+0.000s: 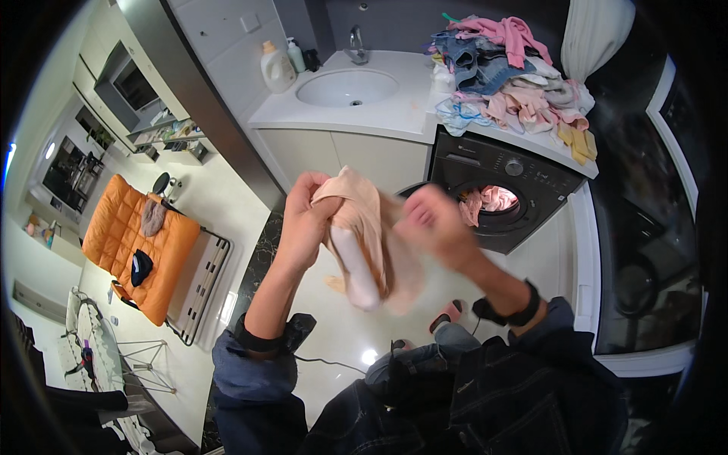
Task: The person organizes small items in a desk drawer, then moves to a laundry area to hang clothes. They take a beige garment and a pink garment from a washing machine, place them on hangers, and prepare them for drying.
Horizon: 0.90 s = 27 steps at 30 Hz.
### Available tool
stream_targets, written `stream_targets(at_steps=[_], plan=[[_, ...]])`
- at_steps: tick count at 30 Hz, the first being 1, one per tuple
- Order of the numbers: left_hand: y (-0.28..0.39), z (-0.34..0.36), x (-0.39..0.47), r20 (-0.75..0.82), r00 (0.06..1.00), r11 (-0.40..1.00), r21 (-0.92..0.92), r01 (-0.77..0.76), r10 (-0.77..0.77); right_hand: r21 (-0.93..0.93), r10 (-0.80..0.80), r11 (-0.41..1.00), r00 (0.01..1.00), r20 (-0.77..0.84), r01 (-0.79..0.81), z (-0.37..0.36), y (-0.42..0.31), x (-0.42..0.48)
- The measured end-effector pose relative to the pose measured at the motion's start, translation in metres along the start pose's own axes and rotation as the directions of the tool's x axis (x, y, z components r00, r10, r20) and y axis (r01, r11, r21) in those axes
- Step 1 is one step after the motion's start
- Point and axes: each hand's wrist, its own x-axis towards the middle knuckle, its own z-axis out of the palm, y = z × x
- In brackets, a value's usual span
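A peach-coloured garment (364,207) with a white part hanging down hangs in front of me. My left hand (307,219) pinches its upper left edge between thumb and fingers. My right hand (429,224) is blurred, its fingers curled, at the right side of the blurred cloth; whether it grips the cloth is unclear. Beyond that hand stands a black front-loading washing machine (460,148) with its door open and pink clothes (495,199) in the opening. A heap of clothes (512,85), with denim, pink and white pieces, lies on the countertop above the machine.
A white countertop (409,116) holds an oval sink (347,88), a detergent bottle (277,68) and a pump bottle (295,56). A dark door frame (210,96) stands left of the cabinet. Further left is an orange folding chair (142,227). A cable (330,362) crosses the floor by my feet.
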Motion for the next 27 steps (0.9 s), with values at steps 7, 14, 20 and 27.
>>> stream_targets(at_steps=[7,14,20,27], plan=[[0.022,0.008,-0.002,-0.097,0.992,0.996,0.040,-0.076,0.079,0.341,0.148,0.846,0.796,0.587,-0.409,0.059,0.112,-0.008],[0.017,-0.014,-0.010,-0.111,0.991,0.977,-0.188,-0.099,0.079,0.148,0.002,0.986,0.881,0.473,-0.081,0.085,0.085,0.022],[0.034,-0.019,-0.011,-0.113,0.968,0.974,0.052,-0.220,0.224,0.124,-0.147,0.985,0.969,0.200,0.124,0.097,0.100,0.030],[0.035,-0.117,-0.047,0.014,0.905,0.354,0.917,-0.181,0.426,-0.695,-0.155,0.717,0.984,-0.084,0.054,-0.033,0.015,0.031]])
